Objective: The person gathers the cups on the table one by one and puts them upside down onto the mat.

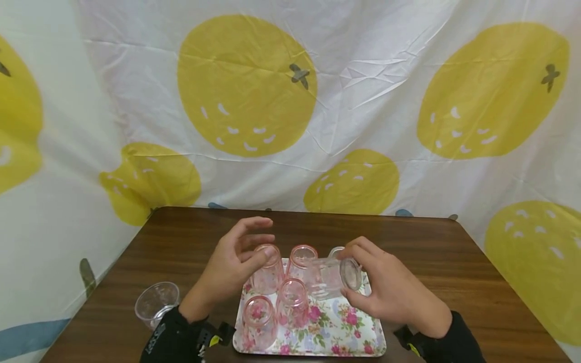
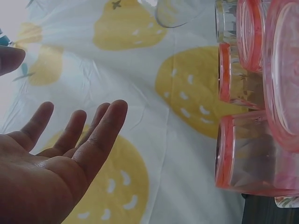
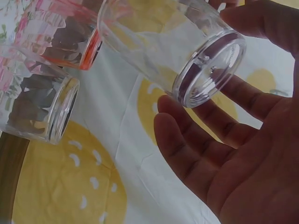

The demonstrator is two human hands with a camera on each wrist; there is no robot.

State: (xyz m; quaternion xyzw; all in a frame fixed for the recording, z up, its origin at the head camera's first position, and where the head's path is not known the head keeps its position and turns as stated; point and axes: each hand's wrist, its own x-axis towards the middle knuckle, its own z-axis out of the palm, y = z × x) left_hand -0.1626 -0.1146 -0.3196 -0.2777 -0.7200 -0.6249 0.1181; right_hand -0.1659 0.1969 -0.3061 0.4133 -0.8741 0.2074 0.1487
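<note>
My right hand (image 1: 386, 287) grips a clear drinking glass (image 1: 324, 280) by its thick base, with thumb and fingers round the end. That glass lies tilted on its side in the air, mouth toward the left, above a flowered tray (image 1: 336, 348). The left hand (image 1: 233, 259) is raised with fingers apart and holds nothing. It overlaps a pink glass (image 1: 267, 280) in the head view, but the left wrist view shows a gap. More pink glasses stand upside down on the tray: one at the back (image 1: 303, 252), one in the middle (image 1: 292, 302), one at front left (image 1: 259, 322).
Another clear glass (image 1: 336, 250) stands at the tray's back right, partly hidden by the right hand. A clear bowl-like cup (image 1: 157, 302) is on the brown table (image 1: 422, 257), left of the tray. A lemon-print cloth (image 1: 363, 111) hangs behind the table.
</note>
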